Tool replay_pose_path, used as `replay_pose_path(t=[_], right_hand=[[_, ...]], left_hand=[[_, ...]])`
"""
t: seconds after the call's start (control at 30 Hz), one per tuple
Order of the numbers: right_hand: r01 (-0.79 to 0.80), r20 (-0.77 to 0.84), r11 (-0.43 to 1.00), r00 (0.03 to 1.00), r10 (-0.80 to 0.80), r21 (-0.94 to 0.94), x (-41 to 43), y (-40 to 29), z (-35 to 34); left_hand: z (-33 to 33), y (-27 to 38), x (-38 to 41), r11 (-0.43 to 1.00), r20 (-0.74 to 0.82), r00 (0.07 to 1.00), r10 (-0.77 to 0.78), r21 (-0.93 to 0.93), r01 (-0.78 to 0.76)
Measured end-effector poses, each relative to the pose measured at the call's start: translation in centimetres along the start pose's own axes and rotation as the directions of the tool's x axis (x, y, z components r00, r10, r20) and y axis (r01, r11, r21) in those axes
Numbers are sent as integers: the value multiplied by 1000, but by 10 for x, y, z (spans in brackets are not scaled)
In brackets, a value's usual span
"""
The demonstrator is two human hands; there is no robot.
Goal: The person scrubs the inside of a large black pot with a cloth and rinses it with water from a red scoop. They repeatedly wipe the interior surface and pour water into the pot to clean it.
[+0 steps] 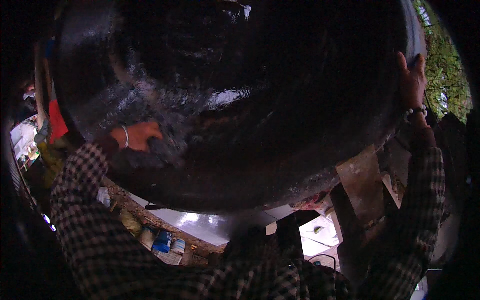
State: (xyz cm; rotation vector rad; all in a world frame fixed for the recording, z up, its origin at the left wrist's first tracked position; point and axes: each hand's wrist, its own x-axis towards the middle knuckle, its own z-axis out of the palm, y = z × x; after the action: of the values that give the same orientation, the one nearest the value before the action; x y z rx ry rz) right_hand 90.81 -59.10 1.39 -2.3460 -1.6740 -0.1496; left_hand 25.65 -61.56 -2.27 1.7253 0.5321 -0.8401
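A large round vessel point(300, 123) with a dark, glossy surface fills most of the view before me. Bright streaks of reflected light lie across it, and it looks wet. My left hand point(140, 135), with a pale bangle at the wrist, is against its lower left part. The fingers are bent and partly lost in blur and shadow, so whether something dark is under them cannot be told. At the upper right, my right hand point(412, 82), wearing a beaded bracelet, grips the vessel's paler edge point(412, 33).
Below the vessel are a shiny white panel point(191, 223), a blue container point(162, 240) and a weathered board point(362, 183). A red object point(57, 122) stands at the left. Green foliage point(446, 63) shows beyond the right edge. Much of the surroundings is dark.
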Motion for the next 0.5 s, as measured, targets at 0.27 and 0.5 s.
replay_pose_path(t=[0.27, 0.5], right_hand=[[-39, 172, 990, 983, 63, -138, 5, 4, 4], [-63, 46, 997, 997, 65, -32, -1, -3, 3]], left_hand=[[23, 166, 71, 868, -214, 928, 305, -339, -363], [3, 242, 155, 803, -542, 763, 351, -245, -544]])
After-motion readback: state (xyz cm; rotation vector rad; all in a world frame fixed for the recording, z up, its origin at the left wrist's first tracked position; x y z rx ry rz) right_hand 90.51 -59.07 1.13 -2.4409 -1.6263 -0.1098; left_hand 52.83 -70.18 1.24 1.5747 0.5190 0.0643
